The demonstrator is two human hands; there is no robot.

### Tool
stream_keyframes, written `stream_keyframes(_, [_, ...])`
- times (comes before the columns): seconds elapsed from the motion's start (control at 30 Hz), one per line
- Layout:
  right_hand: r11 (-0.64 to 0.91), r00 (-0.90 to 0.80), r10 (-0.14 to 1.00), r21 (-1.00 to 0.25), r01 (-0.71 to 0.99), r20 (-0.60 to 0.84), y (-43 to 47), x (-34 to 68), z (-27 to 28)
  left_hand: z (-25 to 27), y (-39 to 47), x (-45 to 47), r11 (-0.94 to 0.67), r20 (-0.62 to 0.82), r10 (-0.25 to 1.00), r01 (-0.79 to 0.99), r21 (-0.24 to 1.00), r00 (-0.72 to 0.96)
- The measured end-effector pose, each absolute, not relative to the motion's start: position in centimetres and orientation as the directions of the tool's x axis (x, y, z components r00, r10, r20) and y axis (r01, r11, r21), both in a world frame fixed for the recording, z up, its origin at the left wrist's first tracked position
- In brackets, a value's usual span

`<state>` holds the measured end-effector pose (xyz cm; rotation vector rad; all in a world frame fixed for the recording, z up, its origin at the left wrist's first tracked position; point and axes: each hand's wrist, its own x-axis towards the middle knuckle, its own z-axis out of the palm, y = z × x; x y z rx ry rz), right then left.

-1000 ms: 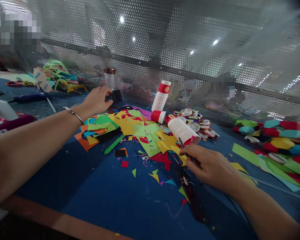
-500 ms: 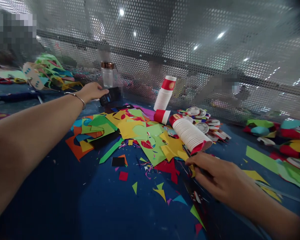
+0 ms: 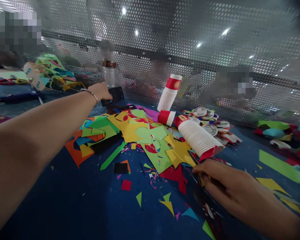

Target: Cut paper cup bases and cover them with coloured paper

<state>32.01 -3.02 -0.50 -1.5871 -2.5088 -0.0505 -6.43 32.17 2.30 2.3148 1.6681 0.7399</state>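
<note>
My left hand [image 3: 101, 91] reaches far across the table, its fingers closed at the left edge of a black phone [image 3: 116, 94] that stands tilted before a clear jar [image 3: 109, 76]. The far fingers are hidden. Nearer, at the right, my right hand [image 3: 223, 181] is closed around a thin dark tool [image 3: 193, 157]; most of it is covered by the fingers, so its kind is unclear. Just beyond that hand lies a stack of white paper cups [image 3: 198, 136] with red bands. Between both hands spreads a heap of cut coloured paper [image 3: 142, 135].
Another cup stack [image 3: 169, 93] leans upright near the perforated metal screen [image 3: 140, 46]. A single red cup [image 3: 166, 117] lies before it. Round white pieces [image 3: 210, 129] are piled rightward. Far left are a blue glue gun [image 3: 21, 97], red-handled scissors [image 3: 5, 81] and a paper bundle [image 3: 50, 71].
The view has shifted slightly. My left hand has moved a little right and covers more of the phone's left edge. My right hand keeps its place by the cup stack.
</note>
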Motion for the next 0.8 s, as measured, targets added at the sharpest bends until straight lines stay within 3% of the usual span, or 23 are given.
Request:
stream_keyframes(0.1, [0.407, -0.393, 0.909, -0.088, 0.909, 0.138, -3.1, 32.2, -0.6, 2.2, 31.8, -6.2, -0.212, 0.262, 0.96, 0.871, 0.444, 0.1])
stream_keyframes(0.23, [0.402, -0.388, 0.912, -0.099, 0.91, 0.133, -3.1, 32.1, -0.6, 2.9, 30.6, -5.8, -0.165, 0.228, 0.972, 0.833, 0.528, 0.048])
stream_keyframes(0.5, [0.383, -0.37, 0.921, -0.112, 0.917, 0.121, -3.3, 31.5, 0.1, 3.6, 27.6, -6.0, -0.132, 0.122, 0.991, 0.658, 0.741, 0.061])
stream_keyframes(0.8, [0.374, -0.362, 0.926, -0.115, 0.92, 0.109, -3.1, 31.8, -0.3, 3.4, 27.6, -7.1, -0.09, 0.024, 0.988, 0.442, 0.893, 0.152])
